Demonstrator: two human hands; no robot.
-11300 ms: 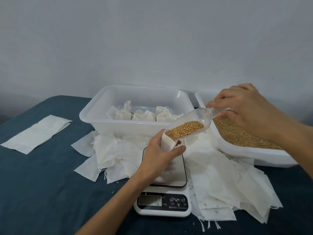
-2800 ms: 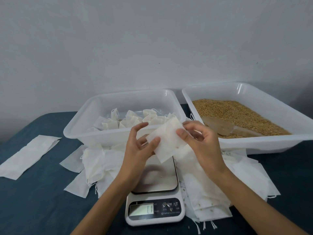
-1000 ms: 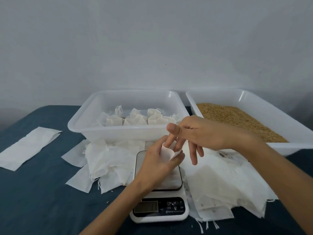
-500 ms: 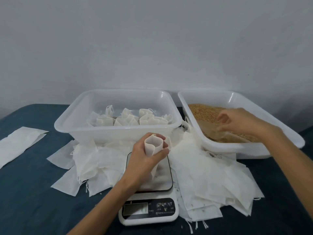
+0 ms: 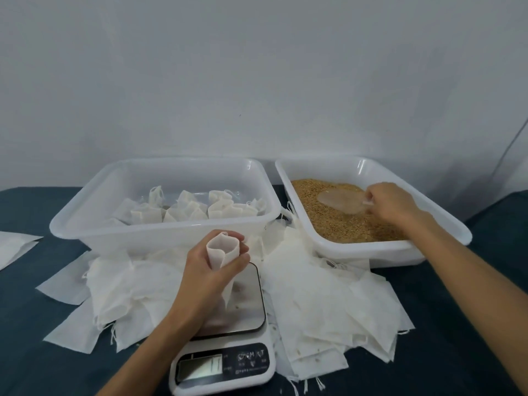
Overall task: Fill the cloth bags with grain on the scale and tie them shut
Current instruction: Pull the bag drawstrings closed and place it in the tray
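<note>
My left hand (image 5: pixel 205 278) grips an empty white cloth bag (image 5: pixel 221 254) upright over the platform of the kitchen scale (image 5: pixel 251 307), with the bag's mouth held open. My right hand (image 5: pixel 393 202) reaches into the right white tub (image 5: pixel 368 252) and holds the handle of a clear plastic scoop (image 5: pixel 340 202) that lies on the brown grain (image 5: pixel 337 224). The left white tub (image 5: pixel 160 232) holds several tied, filled bags (image 5: pixel 188 211).
Loose empty cloth bags lie heaped on the dark blue table left (image 5: pixel 114 292) and right (image 5: pixel 328 304) of the scale. Another white cloth (image 5: pixel 13 250) lies at the far left edge. A pale wall stands close behind the tubs.
My right hand has left the bag, gone to the grain tub and taken hold of the scoop. My left hand has kept the opened bag upright over the scale.
</note>
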